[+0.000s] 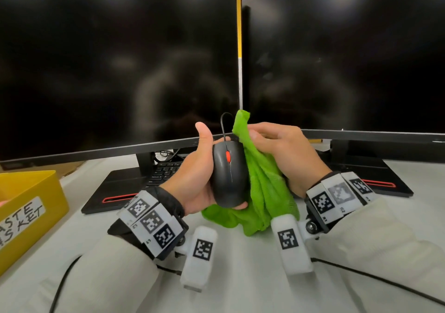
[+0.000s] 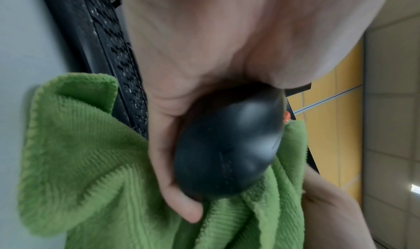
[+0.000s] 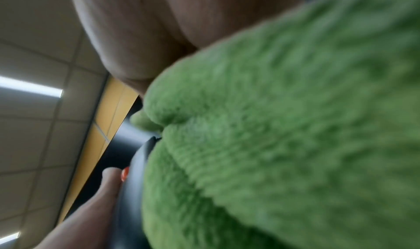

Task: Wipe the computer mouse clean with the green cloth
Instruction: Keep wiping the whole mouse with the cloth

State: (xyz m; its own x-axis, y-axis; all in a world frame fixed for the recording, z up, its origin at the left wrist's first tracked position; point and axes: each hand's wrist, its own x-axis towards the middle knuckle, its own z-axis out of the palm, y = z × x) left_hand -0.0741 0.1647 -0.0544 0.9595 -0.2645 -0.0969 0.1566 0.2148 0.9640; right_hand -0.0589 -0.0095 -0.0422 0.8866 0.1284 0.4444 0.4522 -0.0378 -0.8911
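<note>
A black wired mouse (image 1: 230, 175) with an orange scroll wheel is lifted off the desk, top side up. My left hand (image 1: 199, 168) grips it from the left, thumb raised, fingers curled under its rear end. The green cloth (image 1: 262, 180) is bunched in my right hand (image 1: 281, 149) and pressed against the mouse's right side, its loose end hanging below. The left wrist view shows the mouse (image 2: 229, 141) in my palm with the cloth (image 2: 90, 154) under and beside it. Cloth (image 3: 284, 127) fills the right wrist view, the mouse (image 3: 134, 172) just a dark edge at its left.
Two dark monitors (image 1: 115, 67) (image 1: 344, 59) stand close behind my hands on black bases. A black keyboard (image 1: 166, 168) lies under the left monitor. A yellow bin (image 1: 29, 206) labelled waste basket sits at the left on the white desk (image 1: 240, 276). The mouse cable (image 1: 222, 124) rises behind.
</note>
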